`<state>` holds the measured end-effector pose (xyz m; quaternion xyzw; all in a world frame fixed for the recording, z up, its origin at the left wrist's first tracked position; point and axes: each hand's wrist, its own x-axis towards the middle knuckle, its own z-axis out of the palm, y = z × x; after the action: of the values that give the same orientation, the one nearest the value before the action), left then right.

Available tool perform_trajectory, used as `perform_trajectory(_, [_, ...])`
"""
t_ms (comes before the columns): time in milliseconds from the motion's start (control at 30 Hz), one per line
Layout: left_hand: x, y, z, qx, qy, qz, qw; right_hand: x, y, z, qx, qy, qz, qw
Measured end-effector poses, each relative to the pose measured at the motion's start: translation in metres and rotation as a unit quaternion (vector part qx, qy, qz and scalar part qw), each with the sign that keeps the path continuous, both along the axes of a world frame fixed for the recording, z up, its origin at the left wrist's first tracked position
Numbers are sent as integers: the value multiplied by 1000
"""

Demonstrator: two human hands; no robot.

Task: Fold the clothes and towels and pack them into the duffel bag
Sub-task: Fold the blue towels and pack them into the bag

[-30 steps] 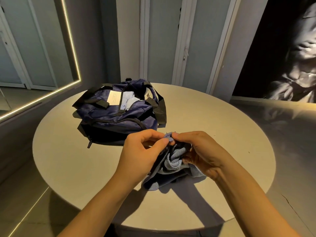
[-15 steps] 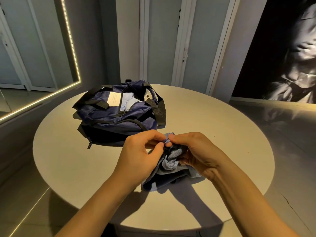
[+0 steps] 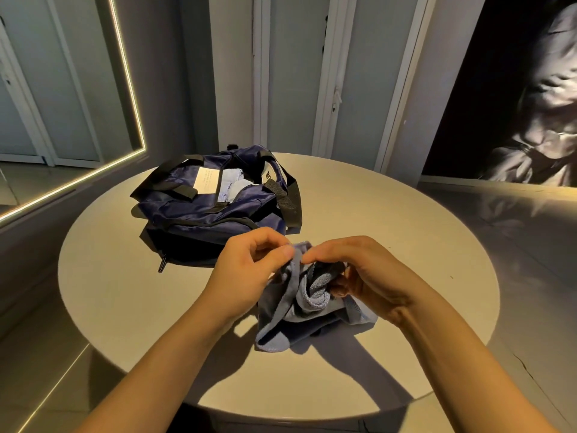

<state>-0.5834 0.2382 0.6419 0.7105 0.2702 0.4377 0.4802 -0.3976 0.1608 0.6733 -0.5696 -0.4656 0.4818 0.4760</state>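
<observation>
A crumpled blue-grey towel [image 3: 299, 301] hangs between both hands just above the round table, its lower end resting on the tabletop. My left hand [image 3: 246, 273] pinches its top edge between thumb and forefinger. My right hand [image 3: 359, 273] pinches the same edge from the right, its other fingers curled into the bunched cloth. Behind them, on the table's far left, sits the navy duffel bag [image 3: 212, 210] with black straps, its top open. Light blue folded cloth [image 3: 232, 187] and a white label show inside.
The round beige table [image 3: 406, 229] has bare surface to the right of the bag and in front of the towel. A lit mirror frame [image 3: 131, 98] runs along the left wall. Closed cabinet doors [image 3: 296, 73] stand behind the table.
Both hands have kept their pinch on the towel's top edge and shifted slightly, working along the edge. The bag has not moved.
</observation>
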Motion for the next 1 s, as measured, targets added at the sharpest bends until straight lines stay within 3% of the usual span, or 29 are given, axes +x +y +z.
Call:
perform_trajectory(100, [-6,10,0,-1,-2,84,996,14,-5,3,23,-9,-7,1000])
perform_trajectory(267, [-28,42,18,23,-32,208,977,48,-4,15,91,-91,-134,983])
perform_trajectory(467, [-41,76,33,-8,-2,218,976,82,4,18,172,-142,-294,929])
perform_trajectory(733, [-36,98,75,-39,-59,209,975,108,-4,53,190,-96,-208,955])
perform_trajectory(867, [-34,102,108,-49,-71,188,978,113,-6,81,224,-127,-193,947])
perform_trajectory(1000, [-30,98,133,-50,-59,189,979,109,-3,106,244,-155,-243,926])
